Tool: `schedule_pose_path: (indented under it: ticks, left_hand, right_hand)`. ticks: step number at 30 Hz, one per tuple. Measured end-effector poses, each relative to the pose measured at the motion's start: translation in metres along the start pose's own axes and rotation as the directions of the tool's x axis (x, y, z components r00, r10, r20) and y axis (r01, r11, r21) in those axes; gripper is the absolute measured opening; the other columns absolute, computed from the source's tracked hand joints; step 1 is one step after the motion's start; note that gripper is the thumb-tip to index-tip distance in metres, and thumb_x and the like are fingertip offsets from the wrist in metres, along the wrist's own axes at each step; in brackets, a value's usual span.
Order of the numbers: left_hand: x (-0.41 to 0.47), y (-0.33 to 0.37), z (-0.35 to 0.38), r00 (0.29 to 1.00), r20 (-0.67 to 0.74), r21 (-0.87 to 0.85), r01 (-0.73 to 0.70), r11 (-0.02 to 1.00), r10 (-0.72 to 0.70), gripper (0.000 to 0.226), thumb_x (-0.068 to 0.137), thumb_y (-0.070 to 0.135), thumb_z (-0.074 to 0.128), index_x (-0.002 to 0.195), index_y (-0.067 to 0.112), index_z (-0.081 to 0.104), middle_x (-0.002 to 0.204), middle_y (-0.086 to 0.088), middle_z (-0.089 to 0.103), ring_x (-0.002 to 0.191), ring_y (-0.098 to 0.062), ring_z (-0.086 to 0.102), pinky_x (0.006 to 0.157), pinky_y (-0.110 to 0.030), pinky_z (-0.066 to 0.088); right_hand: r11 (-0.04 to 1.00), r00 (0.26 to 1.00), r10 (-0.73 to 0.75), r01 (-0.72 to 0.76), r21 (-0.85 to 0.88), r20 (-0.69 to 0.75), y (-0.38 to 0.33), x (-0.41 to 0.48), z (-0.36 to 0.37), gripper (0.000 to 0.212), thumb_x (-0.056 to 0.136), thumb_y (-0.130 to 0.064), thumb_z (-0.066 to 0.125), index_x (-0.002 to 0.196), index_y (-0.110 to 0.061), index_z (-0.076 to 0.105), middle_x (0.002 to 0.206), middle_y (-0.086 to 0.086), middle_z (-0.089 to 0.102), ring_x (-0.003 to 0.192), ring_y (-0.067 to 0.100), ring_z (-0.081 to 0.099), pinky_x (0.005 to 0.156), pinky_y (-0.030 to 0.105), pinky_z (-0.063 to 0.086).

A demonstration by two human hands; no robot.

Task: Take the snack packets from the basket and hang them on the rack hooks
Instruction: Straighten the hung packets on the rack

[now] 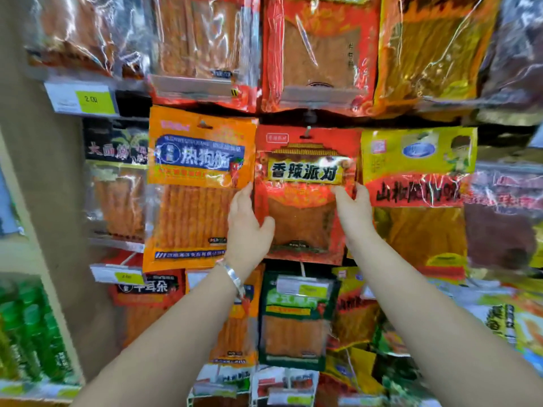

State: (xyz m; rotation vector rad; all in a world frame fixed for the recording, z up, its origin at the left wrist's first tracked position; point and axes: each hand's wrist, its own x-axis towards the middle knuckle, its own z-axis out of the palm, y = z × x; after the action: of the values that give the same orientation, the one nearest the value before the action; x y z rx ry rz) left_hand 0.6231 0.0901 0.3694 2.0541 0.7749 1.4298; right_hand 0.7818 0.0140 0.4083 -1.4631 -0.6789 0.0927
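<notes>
A: Hands, quick?
B: As I see it, the left hand [249,227], bracelet [233,276] on its wrist, pinches the red packet [305,207] at its left edge, thumb in front and fingers behind. The right hand [352,210] pinches the right edge the same way.
A: Where's the packet?
B: Up in the middle row, between the orange packet [199,171] and the yellow packet [417,171], edges touching both. The hook [307,133] tip pokes through its top hole.
A: Which way does it point?
B: Long axis vertical, header up, printed face toward me.
A: Risks?
B: I'd guess the hole sits only on the hook tip, so letting go early could drop it. The film's glossy and could slip. Shoving it back hard could tear the hole or snag a neighbour.
</notes>
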Motion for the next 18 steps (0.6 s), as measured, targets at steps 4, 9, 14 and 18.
schedule_pose_path:
  ticks: [4,9,14,18]
  left_hand:
    - [0.002,0.000,0.003,0.997,0.037,-0.070,0.076,0.995,-0.073,0.071,0.088,0.011,0.055,0.149,0.013,0.018,0.152,-0.006,0.027,0.140,-0.019,0.026,0.115,-0.035,0.024]
    - [0.006,0.005,0.008,0.989,0.076,-0.138,0.136,0.981,-0.127,0.073,0.089,0.012,0.054,0.150,0.014,0.014,0.153,-0.004,0.026,0.140,-0.017,0.027,0.105,-0.023,0.024]
    - [0.004,0.009,0.006,0.995,0.044,-0.168,0.092,0.982,-0.085,0.067,0.088,0.012,0.055,0.147,0.017,0.022,0.127,0.003,0.048,0.111,-0.008,0.052,0.087,-0.017,0.042]
    - [0.003,0.010,0.002,0.997,-0.036,-0.155,0.065,0.986,-0.071,0.061,0.087,0.011,0.052,0.144,0.016,0.030,0.105,0.009,0.056,0.080,0.008,0.057,0.062,-0.005,0.043]
  right_hand:
    - [0.998,0.999,0.022,-0.021,0.056,-0.025,-0.005,0.003,0.005,0.051,0.083,-0.021,0.060,0.128,-0.011,0.041,0.106,-0.001,0.047,0.098,0.018,0.050,0.078,0.027,0.035]
    - [0.985,0.996,-0.062,0.052,0.164,0.057,-0.009,-0.006,0.007,0.017,0.086,-0.011,0.053,0.095,-0.023,0.045,0.078,-0.009,0.048,0.066,0.006,0.045,0.057,0.021,0.034]
    - [0.970,0.982,-0.188,0.181,0.162,0.026,-0.019,-0.008,0.001,0.016,0.087,-0.012,0.051,0.078,-0.024,0.048,0.066,-0.007,0.043,0.048,0.002,0.039,0.046,0.018,0.032]
    - [0.968,0.988,-0.144,0.130,0.214,0.051,-0.024,-0.009,-0.006,0.018,0.085,-0.011,0.048,0.076,-0.026,0.047,0.058,-0.009,0.038,0.047,0.008,0.031,0.049,0.026,0.027]
